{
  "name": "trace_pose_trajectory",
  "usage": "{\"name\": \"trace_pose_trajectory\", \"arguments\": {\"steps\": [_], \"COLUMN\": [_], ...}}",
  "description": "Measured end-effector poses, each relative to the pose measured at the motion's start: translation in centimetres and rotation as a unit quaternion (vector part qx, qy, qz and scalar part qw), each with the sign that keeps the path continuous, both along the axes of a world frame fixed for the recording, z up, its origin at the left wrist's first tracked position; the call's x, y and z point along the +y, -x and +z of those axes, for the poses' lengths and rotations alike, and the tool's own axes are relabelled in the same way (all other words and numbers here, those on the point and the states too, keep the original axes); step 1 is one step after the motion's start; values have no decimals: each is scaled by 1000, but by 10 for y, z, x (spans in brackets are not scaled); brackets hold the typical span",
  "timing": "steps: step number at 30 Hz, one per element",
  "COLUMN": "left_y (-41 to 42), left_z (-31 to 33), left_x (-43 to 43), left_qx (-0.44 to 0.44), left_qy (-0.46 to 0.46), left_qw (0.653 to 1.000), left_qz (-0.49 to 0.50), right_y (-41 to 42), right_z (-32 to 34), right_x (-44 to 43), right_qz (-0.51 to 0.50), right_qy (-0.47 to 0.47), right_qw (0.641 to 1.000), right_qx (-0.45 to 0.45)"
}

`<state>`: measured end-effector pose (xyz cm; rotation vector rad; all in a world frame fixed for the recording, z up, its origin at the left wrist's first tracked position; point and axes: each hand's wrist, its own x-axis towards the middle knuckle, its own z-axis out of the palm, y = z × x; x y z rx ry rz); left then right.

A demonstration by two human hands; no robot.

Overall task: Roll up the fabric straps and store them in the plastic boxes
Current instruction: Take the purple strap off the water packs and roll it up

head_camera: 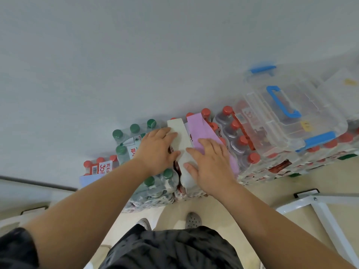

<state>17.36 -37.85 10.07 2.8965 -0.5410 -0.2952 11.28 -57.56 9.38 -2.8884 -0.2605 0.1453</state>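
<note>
The white strap (pixel 179 136) is laid flat on top of the bottle packs (pixel 233 133), and the pink strap (pixel 202 131) is just beside it on the right. The left hand (pixel 155 150) is spread flat and pressed on the white strap's left edge. The right hand (pixel 209 167) is spread too, with its thumb and fingers pressed on the near part of the white strap and its palm laid over the pink one. Nothing is pinched. The plastic box (pixel 287 117) is set on the packs to the right.

The bottle tops are bumpy, so the roll could be started crooked and come out loose. The pink strap could be dragged along under the right hand — or pushed off the edge to the floor.
</note>
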Motion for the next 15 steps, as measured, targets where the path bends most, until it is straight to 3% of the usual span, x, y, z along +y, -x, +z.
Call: {"name": "trace_pose_trajectory", "arguments": {"steps": [11, 15], "left_y": [39, 60], "left_z": [-6, -38], "left_x": [176, 263], "left_qx": [-62, -28], "left_qy": [85, 85], "left_qw": [976, 962], "left_qz": [192, 258], "right_y": [-22, -11], "right_z": [27, 18], "right_x": [149, 243], "right_qz": [124, 177], "right_qy": [-67, -109], "right_qw": [990, 978], "right_qx": [-1, 12]}}
